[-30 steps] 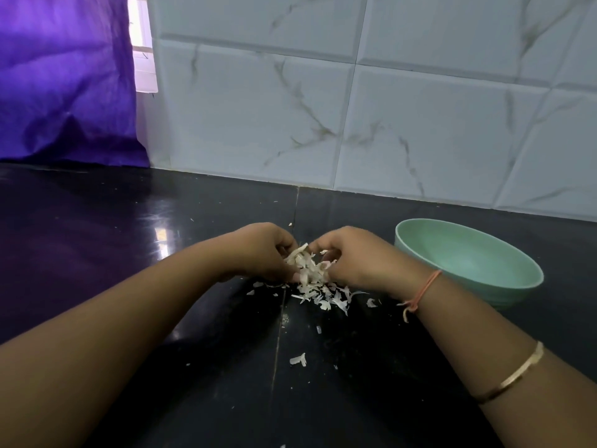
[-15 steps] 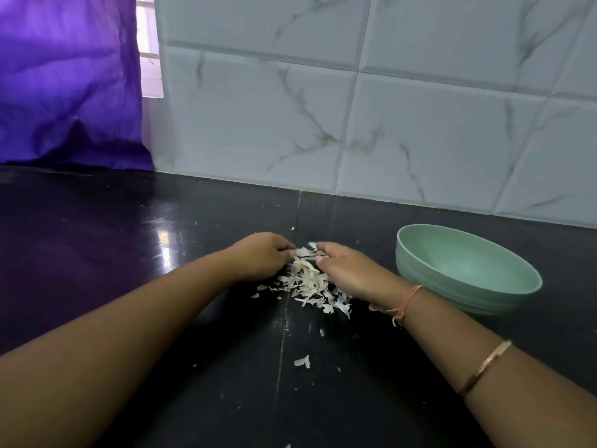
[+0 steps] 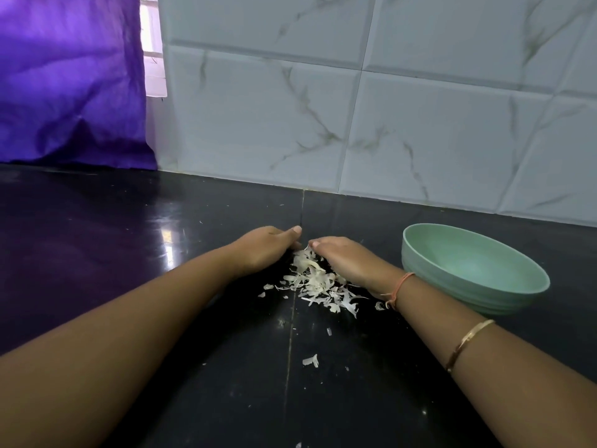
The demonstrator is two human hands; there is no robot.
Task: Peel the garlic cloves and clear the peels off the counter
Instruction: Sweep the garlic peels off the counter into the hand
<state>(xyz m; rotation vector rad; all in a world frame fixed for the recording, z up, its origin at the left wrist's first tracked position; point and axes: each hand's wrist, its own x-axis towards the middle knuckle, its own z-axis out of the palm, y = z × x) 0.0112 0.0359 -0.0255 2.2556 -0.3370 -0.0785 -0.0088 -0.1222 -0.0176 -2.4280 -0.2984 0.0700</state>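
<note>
text: none readable | labels: none | brands: none | numbers: none | signs: none

Left hand (image 3: 265,250), right hand (image 3: 347,258) flank garlic peels (image 3: 315,281); green bowl (image 3: 475,270) beside.
</note>
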